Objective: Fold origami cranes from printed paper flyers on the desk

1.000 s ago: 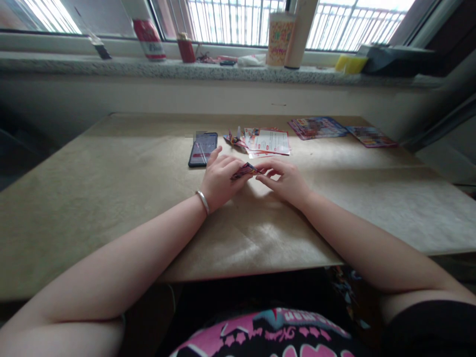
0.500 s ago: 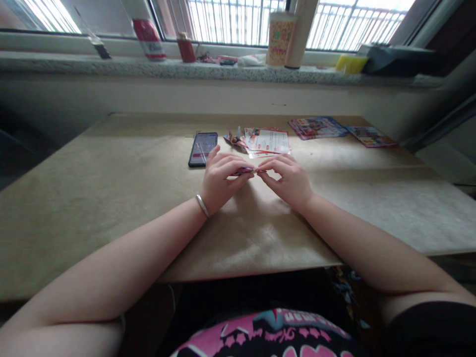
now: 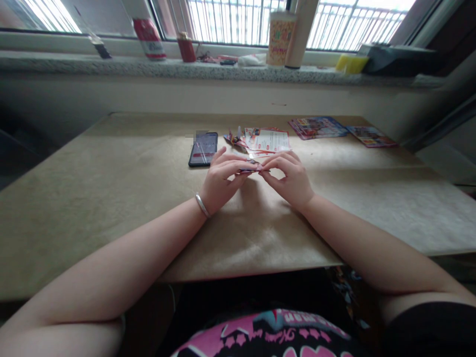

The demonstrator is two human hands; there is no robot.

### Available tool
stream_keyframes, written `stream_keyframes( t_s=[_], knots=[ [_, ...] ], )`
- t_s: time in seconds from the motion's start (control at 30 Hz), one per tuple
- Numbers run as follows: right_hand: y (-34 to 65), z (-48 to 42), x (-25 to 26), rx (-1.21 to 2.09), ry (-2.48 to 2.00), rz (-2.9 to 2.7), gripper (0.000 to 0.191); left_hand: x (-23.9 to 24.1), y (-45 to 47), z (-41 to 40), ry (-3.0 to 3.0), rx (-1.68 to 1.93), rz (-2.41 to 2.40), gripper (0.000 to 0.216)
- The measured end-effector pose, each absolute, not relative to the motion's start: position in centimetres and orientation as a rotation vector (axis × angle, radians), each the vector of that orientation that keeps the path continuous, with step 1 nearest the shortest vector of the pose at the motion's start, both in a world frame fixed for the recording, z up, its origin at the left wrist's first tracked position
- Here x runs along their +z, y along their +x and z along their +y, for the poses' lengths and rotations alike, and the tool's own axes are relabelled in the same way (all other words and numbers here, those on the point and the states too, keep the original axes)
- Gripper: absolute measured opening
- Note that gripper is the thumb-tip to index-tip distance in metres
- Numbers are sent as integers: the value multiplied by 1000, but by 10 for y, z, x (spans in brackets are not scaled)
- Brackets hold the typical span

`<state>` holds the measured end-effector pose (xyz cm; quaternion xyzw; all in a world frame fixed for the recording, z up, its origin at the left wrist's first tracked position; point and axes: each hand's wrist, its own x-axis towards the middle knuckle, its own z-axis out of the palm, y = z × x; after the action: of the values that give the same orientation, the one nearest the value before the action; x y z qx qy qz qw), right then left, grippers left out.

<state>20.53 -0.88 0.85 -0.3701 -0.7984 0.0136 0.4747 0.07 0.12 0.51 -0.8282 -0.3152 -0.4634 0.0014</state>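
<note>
Holding a small printed piece (image 3: pixel 248 171) at its left portion, the left hand (image 3: pixel 222 174) has its thumb below and fingers above. At the opposite end, the right hand (image 3: pixel 289 176) appears to pinch the piece's right tip between thumb and forefinger. The piece lies directly between both grips. Its visible long axis runs side to side, roughly parallel to the near edge of the table (image 3: pixel 111 198), and it presents almost edge-on. The left grip covers more of it; the right grip reaches only the end. Contact between piece and table cannot be determined.

Outward from the grips: a phone (image 3: pixel 203 150) lies just beyond the left hand; a crumpled wrapper (image 3: pixel 235 141) and overlapping sheets (image 3: pixel 269 141) lie beyond the piece, toward the far edge. Two groups of printed cards (image 3: pixel 320 128) occupy the table's far right corner area.
</note>
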Motion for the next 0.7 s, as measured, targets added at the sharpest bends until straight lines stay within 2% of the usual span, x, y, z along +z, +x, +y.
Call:
stream_keyframes(
  t_s=[0.23, 0.7],
  knots=[
    [205, -9, 10, -131, -822, -1950, 7, 6, 0, 1, -2586, -1581, -857, 8],
    [209, -5, 8, -35, -755, -1923, 6, 4, -1, 2, -2587, -1547, -986, 16]
  ],
)
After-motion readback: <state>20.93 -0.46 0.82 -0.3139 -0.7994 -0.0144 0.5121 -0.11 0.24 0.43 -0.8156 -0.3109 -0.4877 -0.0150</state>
